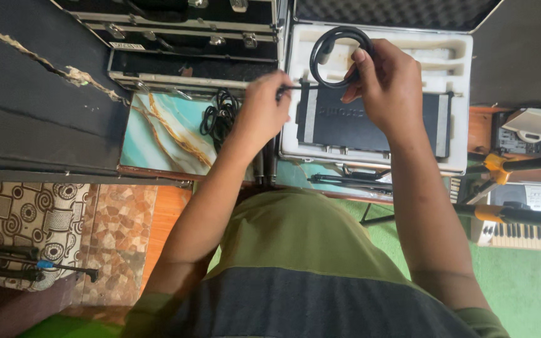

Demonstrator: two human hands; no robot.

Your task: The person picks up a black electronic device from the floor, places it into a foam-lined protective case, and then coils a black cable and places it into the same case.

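Observation:
My right hand (388, 84) holds a coiled black cable (336, 53) above an open case. My left hand (264, 106) pinches the cable's free end (288, 89) just left of the coil. Beneath them the case's white foam insert (452, 56) holds a flat black device (345, 122). A second bundle of black cable (219, 116) lies on the marbled turquoise tabletop (158, 134) by my left wrist.
Closed metal-edged cases (189, 44) are stacked at the top left. A dark padded surface (26, 94) fills the left. A keyboard (527, 235) and stands with yellow joints (502, 169) sit at the right. Microphone stands (7, 260) lie on the patterned floor.

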